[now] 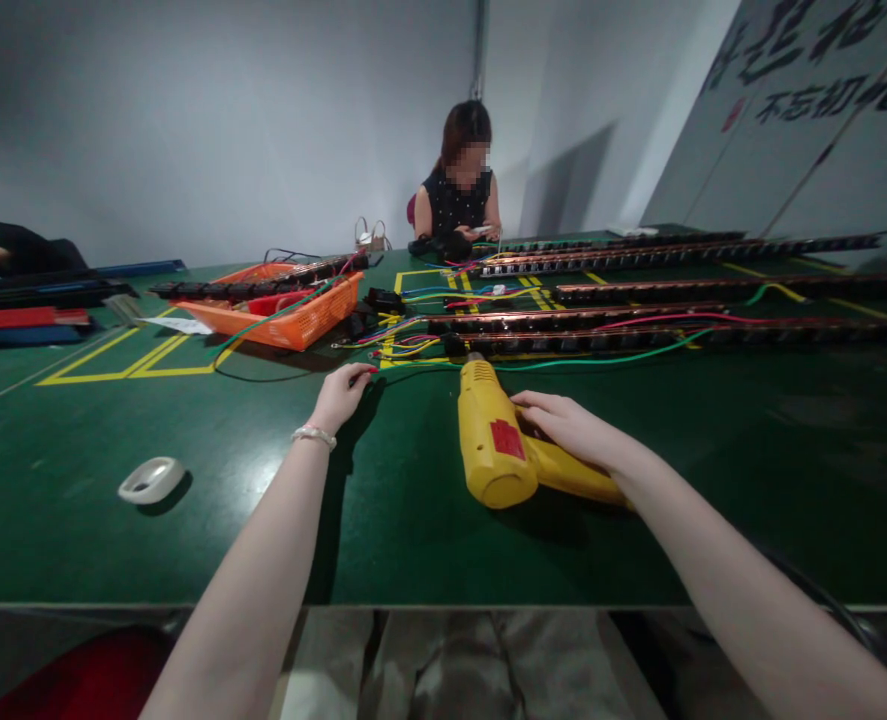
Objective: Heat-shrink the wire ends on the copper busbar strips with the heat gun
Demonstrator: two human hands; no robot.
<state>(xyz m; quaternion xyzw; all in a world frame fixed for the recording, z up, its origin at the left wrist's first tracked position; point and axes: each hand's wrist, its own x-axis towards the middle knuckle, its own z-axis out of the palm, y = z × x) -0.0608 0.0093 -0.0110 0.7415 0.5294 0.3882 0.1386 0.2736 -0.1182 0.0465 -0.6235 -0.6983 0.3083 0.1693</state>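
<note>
My left hand (340, 396) is closed in a pinch over the green table, beside the ends of several coloured wires. A small red bit shows at its fingertips, and a thin green wire (514, 366) runs from close by toward the right; the pinched end itself is mostly hidden. My right hand (567, 428) is wrapped on the handle of a yellow heat gun (492, 440). The gun's nozzle points away from me, toward a long black strip with copper-coloured edges (600, 342). Part of the handle is hidden under the hand.
An orange basket (293, 326) with black strips across it stands at back left. A white ring-shaped object (152, 481) lies on the left of the table (390, 540). More long strips (675, 258) lie at back right. One person (458, 205) sits opposite; another is at far left.
</note>
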